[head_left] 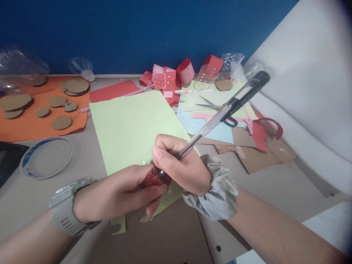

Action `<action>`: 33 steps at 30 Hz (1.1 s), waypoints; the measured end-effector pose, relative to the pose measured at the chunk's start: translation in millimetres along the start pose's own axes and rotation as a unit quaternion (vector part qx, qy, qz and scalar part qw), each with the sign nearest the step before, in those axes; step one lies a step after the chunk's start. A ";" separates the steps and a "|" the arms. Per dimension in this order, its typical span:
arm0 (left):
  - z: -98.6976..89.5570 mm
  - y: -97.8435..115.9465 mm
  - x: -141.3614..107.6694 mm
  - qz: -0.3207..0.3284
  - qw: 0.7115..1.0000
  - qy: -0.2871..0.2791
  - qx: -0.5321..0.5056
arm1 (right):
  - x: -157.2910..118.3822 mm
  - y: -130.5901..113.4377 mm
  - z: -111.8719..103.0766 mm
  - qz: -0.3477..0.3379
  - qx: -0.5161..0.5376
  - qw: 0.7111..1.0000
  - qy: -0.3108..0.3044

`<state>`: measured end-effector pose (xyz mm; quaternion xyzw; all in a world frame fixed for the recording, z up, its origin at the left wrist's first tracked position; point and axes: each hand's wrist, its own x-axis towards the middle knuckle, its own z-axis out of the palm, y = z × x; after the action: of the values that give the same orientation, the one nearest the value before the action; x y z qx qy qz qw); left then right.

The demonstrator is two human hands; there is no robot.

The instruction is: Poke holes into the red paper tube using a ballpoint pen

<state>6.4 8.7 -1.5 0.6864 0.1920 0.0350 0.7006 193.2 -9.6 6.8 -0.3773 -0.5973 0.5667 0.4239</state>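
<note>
The left hand was closed on a small red piece, the thumb along its near side and fingertips showing beneath. The red piece was deep red with a dark, fine mesh-like pattern; its surface looked curved, and much of it was hidden by the hands, so its full shape could not be told. It sat between the two hands, over the near part of a light green sheet.

The right hand gripped a pen, fingers curled tightly round its lower end. The pen had a clear barrel with a dark line inside and a glossy black upper end — it slanted up and away to the right. Its writing tip was not clearly visible, though the right hand met the red piece.

The light green sheet was plain and pale, and it lay partly under both hands. To its left, brown cardboard discs rested on orange paper, with a clear round ring nearer the person. To its right were scissors with open blades, and beyond the sheet lay red paper shapes.
</note>
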 end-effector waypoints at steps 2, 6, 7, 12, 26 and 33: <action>-0.6 -0.2 -0.3 0.003 1.000 -0.006 -0.014 | 1.7 1.6 -3.2 0.002 0.008 1.000 -0.027; -1.1 -3.5 -0.5 -0.005 1.000 0.012 -0.026 | 8.9 12.2 -7.9 0.019 0.126 0.992 -0.017; -0.9 -4.8 -0.4 -0.008 0.999 0.028 -0.026 | 10.9 15.3 -7.9 0.030 0.174 0.984 0.018; 1.1 -8.1 -0.3 0.022 0.993 0.105 -0.041 | 16.4 22.0 -3.5 0.019 0.249 0.956 0.152; 7.0 -9.9 3.4 0.022 0.975 0.198 -0.096 | 3.2 -10.3 -6.5 0.003 0.046 0.985 0.169; 8.7 -10.7 4.8 0.069 0.965 0.253 0.017 | -6.6 3.3 13.2 -0.018 0.034 0.981 0.192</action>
<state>11.3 1.4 -13.1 0.6787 0.3155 0.2526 0.6132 183.1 -20.2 3.0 -0.4538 -0.4917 0.4957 0.5537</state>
